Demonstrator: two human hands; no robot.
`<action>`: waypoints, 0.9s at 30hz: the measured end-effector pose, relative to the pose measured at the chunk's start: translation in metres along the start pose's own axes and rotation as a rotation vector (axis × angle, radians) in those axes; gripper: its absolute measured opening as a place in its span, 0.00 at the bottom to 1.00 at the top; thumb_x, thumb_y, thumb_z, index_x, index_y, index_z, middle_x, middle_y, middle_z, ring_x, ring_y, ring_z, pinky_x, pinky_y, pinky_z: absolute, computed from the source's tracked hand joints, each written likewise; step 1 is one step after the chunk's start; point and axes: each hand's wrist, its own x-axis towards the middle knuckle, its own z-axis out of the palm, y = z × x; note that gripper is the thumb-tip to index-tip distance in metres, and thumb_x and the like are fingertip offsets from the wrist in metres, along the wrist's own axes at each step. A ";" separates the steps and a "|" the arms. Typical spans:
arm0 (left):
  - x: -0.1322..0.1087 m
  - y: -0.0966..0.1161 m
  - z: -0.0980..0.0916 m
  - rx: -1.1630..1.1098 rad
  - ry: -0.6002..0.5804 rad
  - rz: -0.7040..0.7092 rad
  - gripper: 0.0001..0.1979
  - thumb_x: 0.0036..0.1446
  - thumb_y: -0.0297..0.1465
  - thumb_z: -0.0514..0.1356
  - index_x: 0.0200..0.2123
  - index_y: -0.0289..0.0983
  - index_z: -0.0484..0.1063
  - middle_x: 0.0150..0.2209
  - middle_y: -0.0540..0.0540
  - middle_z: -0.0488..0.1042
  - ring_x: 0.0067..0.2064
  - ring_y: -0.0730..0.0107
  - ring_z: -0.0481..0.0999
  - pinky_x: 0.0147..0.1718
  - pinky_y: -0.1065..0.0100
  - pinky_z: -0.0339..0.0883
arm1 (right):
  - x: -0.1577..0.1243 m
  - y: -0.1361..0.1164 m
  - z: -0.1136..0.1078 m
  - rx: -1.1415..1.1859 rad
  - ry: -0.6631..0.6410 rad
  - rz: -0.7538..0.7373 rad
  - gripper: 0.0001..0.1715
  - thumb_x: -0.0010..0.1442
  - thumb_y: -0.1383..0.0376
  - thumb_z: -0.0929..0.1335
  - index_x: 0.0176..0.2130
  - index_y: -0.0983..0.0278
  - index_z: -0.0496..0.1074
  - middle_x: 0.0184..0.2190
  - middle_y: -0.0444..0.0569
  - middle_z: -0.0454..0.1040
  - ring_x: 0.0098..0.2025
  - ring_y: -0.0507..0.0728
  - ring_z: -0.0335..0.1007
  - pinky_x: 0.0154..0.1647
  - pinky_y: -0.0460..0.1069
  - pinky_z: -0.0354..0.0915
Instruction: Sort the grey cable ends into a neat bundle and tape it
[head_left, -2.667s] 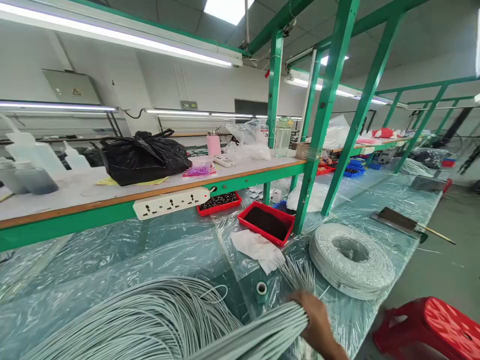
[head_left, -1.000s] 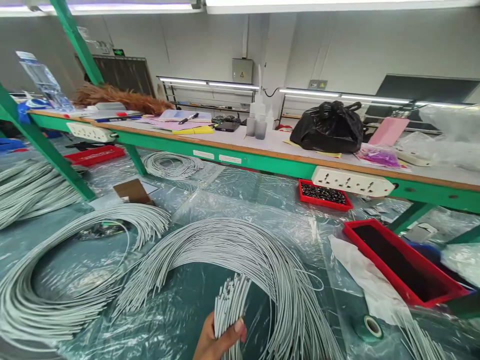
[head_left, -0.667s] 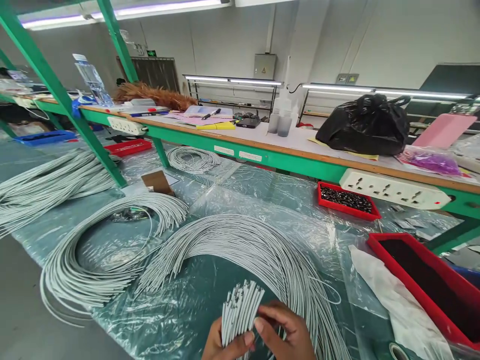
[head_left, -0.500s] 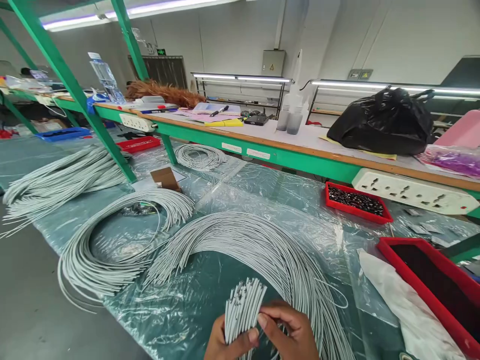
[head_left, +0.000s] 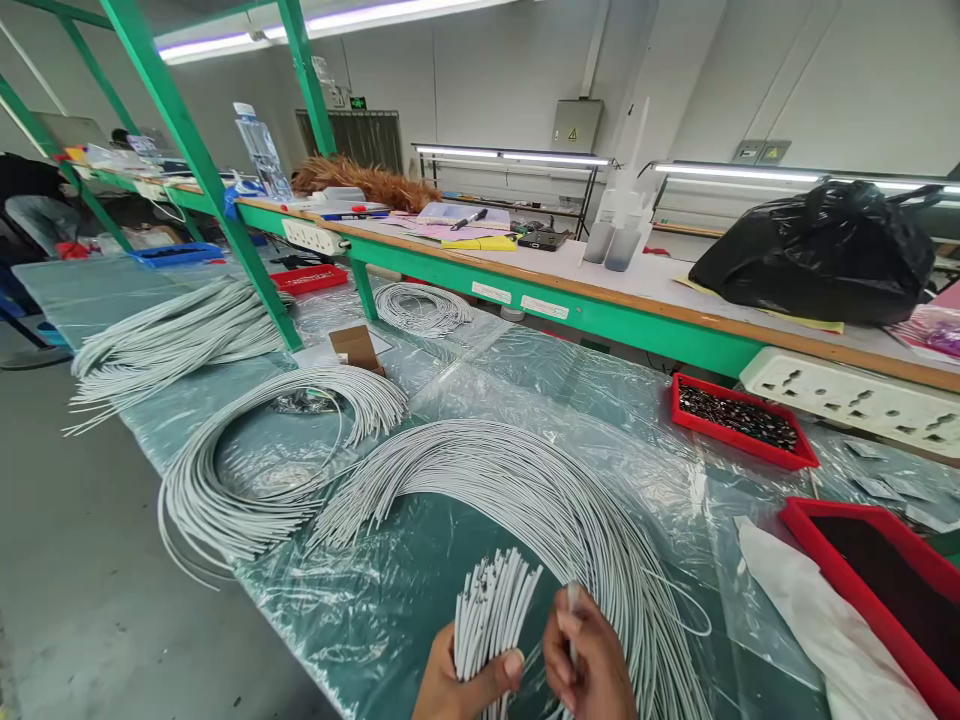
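My left hand is wrapped round the upright end of a bundle of white cables, its thumb across the front. Small dark tips show at the tops of several cables. Just to the right, my right hand pinches a single white cable, slightly blurred and apart from the bundle. Behind both hands a large arc of white cables lies on the plastic-covered table and runs down past my right hand.
Other cable coils lie left, far left and at the back. Red trays and a white cloth are on the right. A green-framed shelf with power strips crosses behind; a green post rises at left.
My right hand has moved right, away from the bundle, with one cable pinched in it. My left hand still grips the bundle. The view has swung a little to the left.
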 end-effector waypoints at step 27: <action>0.000 0.000 0.000 -0.069 -0.030 0.023 0.17 0.28 0.40 0.71 0.15 0.34 0.71 0.15 0.50 0.68 0.22 0.72 0.63 0.24 0.71 0.57 | -0.006 -0.011 0.018 -0.316 0.152 -0.083 0.24 0.38 0.49 0.72 0.25 0.67 0.73 0.13 0.36 0.48 0.18 0.46 0.39 0.18 0.45 0.41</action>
